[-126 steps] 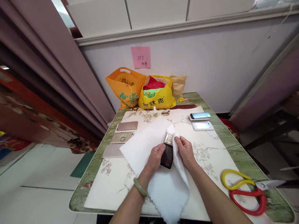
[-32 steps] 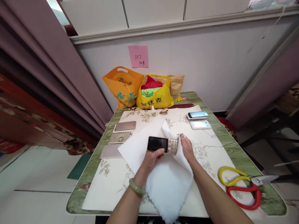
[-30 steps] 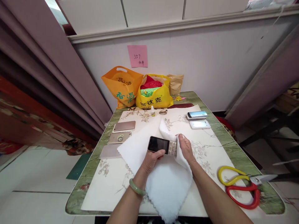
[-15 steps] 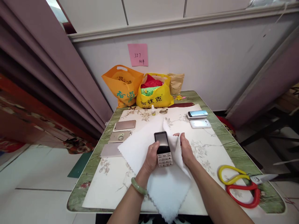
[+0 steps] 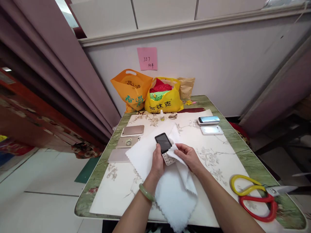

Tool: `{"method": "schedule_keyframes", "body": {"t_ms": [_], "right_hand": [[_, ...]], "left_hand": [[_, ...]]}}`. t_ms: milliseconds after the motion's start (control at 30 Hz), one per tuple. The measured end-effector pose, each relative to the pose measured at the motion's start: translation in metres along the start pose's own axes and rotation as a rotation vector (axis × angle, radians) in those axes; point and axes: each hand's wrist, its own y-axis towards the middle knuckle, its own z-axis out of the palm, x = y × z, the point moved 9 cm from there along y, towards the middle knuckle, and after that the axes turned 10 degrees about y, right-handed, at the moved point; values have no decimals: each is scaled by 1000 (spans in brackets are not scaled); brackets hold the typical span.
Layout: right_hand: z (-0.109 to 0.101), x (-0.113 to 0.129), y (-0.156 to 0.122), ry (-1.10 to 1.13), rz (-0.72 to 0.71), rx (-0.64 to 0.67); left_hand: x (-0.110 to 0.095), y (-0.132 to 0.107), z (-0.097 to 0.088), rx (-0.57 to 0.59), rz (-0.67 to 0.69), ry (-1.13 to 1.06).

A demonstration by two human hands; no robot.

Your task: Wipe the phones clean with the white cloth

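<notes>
A keypad mobile phone (image 5: 163,142) with a dark screen is tilted over the middle of the table. My left hand (image 5: 157,161) is closed around its left side, the thumb along the edge. My right hand (image 5: 188,156) pinches a fold of a white cloth (image 5: 176,191) and lays it against the phone's right side, covering part of the number keys. The rest of the cloth spreads beneath the phone and both hands, its zigzag edge hanging toward the front of the table.
Several phones lie at the left, among them a rose-gold phone (image 5: 133,130). A blue flip phone (image 5: 209,120) and a white phone (image 5: 212,130) lie right. Scissors (image 5: 267,191) rest at the front right. A small bottle (image 5: 162,115) stands before a yellow bag (image 5: 165,105) and an orange bag (image 5: 132,89).
My right hand has moved left, bringing the cloth fold from beside the phone onto its keys. The phone now tilts further left. The view has shifted slightly.
</notes>
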Motion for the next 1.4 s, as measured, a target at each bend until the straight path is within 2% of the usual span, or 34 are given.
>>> {"method": "schedule_keyframes", "body": {"t_ms": [100,400,633,800,867,967,1033,1167,1233,1300,1400], "right_hand": [[4,-1,1,12,-2,20],[-8,2,1,-149,-39,-35],[-24,10,2,-17,-91,-200],[-37,11,3,136,-137,-291],[-39,9,5,151,-132,-288],[-41,6,10,170,-114,-269],[-49,6,12,202,-132,-325],[-65,8,11,254,-195,-454],[-66,8,10,218,-202,-462],[-62,8,10,160,-192,-430],[-49,7,11,91,-148,-315]], "left_hand": [[-5,-4,5,65,30,53],[-15,-14,21,288,80,277],[-16,-25,39,488,64,491],[-17,-31,47,583,-4,454],[-17,-31,47,600,-36,416],[-14,-27,43,563,-68,315],[-8,-19,36,475,-101,246],[2,2,8,118,-120,49],[2,10,-3,6,-80,-78],[-2,15,-7,-7,-32,-179],[-7,17,-8,16,8,-235]]}}
